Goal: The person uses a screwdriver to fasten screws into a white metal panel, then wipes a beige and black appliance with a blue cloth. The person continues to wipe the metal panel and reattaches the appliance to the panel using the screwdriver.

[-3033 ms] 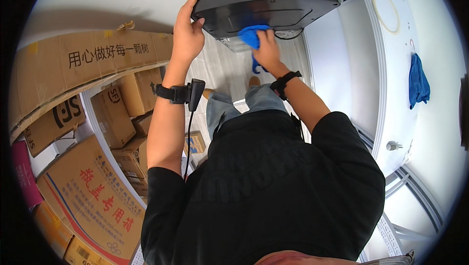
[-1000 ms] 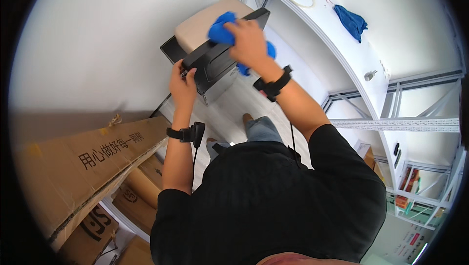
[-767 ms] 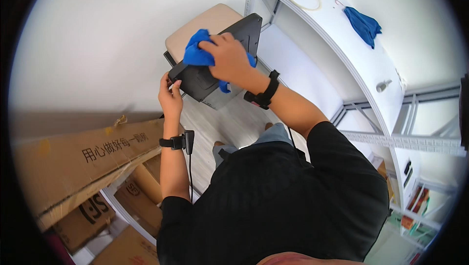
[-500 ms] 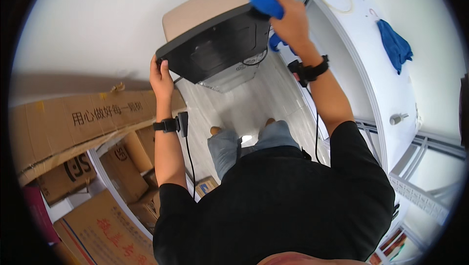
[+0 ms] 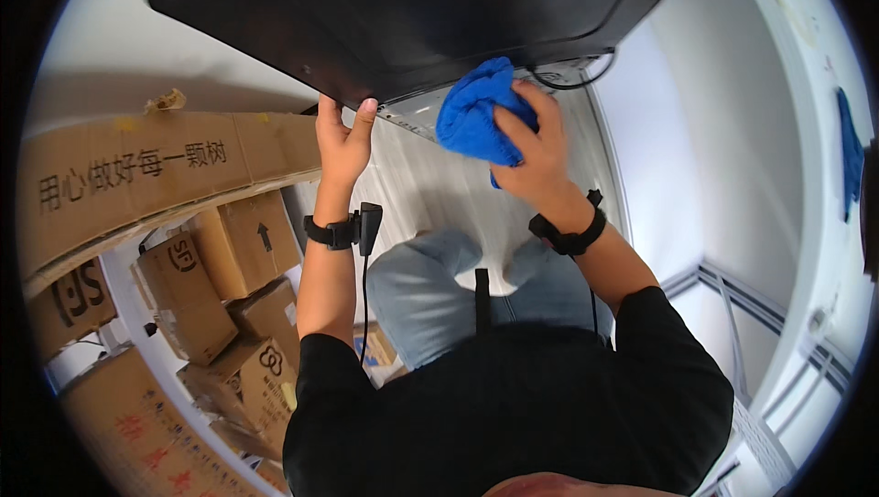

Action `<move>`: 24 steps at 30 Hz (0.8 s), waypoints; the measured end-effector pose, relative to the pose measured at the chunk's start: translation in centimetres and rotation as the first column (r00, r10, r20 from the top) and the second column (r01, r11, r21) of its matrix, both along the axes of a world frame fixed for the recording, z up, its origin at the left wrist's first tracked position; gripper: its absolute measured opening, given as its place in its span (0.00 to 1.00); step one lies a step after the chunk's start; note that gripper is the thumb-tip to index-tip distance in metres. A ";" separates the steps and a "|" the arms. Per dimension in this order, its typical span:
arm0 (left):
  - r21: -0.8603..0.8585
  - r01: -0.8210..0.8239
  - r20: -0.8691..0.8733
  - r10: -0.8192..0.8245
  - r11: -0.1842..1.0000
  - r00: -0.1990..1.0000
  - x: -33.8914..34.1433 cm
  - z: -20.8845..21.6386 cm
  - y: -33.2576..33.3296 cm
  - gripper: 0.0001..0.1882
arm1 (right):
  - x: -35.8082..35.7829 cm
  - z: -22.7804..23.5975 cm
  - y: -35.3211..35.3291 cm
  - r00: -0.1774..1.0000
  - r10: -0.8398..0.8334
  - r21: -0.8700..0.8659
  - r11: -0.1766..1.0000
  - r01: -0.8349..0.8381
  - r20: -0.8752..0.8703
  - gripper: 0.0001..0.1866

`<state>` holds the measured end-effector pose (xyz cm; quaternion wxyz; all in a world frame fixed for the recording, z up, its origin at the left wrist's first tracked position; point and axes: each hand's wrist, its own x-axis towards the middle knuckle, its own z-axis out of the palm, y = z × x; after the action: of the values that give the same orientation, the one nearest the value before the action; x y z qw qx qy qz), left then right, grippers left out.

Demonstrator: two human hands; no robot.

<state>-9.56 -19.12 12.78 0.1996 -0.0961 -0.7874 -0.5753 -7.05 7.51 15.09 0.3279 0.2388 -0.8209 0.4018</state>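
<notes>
Far left, cardboard boxes [image 5: 188,300] crowd the shelving, with a long carton [image 5: 174,158] stretched across above them. Now the left hand [image 5: 346,142]: it's pinching the lower edge of a big black panel [image 5: 412,26], thumb on the near face, fingers tucked behind. That panel spans the top of the view, face toward us. And here's the blue cloth [image 5: 481,117], bunched up right at the panel's lower edge; contact, I can't tell! The right hand [image 5: 545,154] has it clutched between thumb and curled fingers. Beside it, a black cable [image 5: 572,87] loops below the panel. Far right, a darker blue cloth [image 5: 850,158] hangs.
</notes>
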 end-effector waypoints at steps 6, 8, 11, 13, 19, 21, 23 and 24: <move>0.118 0.067 -0.218 -0.040 0.991 0.975 -1.8 -3.7 0.2 0.24 | -2.8 -9.5 -4.8 0.956 0.034 0.022 0.999 -0.029 -0.292 0.23; 0.101 0.099 -0.272 -0.068 0.990 0.960 -1.9 -3.8 -0.3 0.23 | -3.4 -10.8 -6.4 0.927 0.048 0.009 0.999 -0.048 -0.372 0.22; 0.088 0.132 -0.301 -0.100 0.987 0.948 -2.3 -4.0 -1.1 0.23 | -4.3 -11.3 -7.3 0.875 0.072 0.036 0.997 -0.063 -0.479 0.21; 0.035 0.199 -0.326 -0.177 0.979 0.929 -2.6 -4.1 -1.5 0.22 | -4.9 -11.5 -8.2 0.833 0.085 0.034 0.996 -0.079 -0.547 0.22; 0.069 0.186 -0.196 -0.169 0.980 0.966 -1.7 -3.4 -1.4 0.20 | -3.6 -9.9 -9.7 0.863 0.170 0.120 0.985 -0.128 -0.476 0.16; 0.082 0.179 -0.205 -0.160 0.980 0.966 -1.5 -3.4 -1.0 0.21 | -3.7 -9.7 -8.9 0.865 0.201 0.144 0.978 -0.151 -0.459 0.16; 0.066 0.142 -0.250 -0.122 0.988 0.960 -1.6 -3.7 -0.6 0.20 | -3.6 -9.3 -7.0 0.893 0.171 0.155 0.981 -0.115 -0.417 0.20; 0.049 0.104 -0.244 -0.089 0.993 0.966 -1.5 -3.7 -0.6 0.20 | -3.7 -9.2 -5.9 0.904 0.146 0.154 0.984 -0.090 -0.401 0.21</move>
<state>-11.08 -19.75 9.04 0.2685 -0.1972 -0.7337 -0.5923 -10.72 1.62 5.92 0.4516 0.3883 -0.7425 0.3065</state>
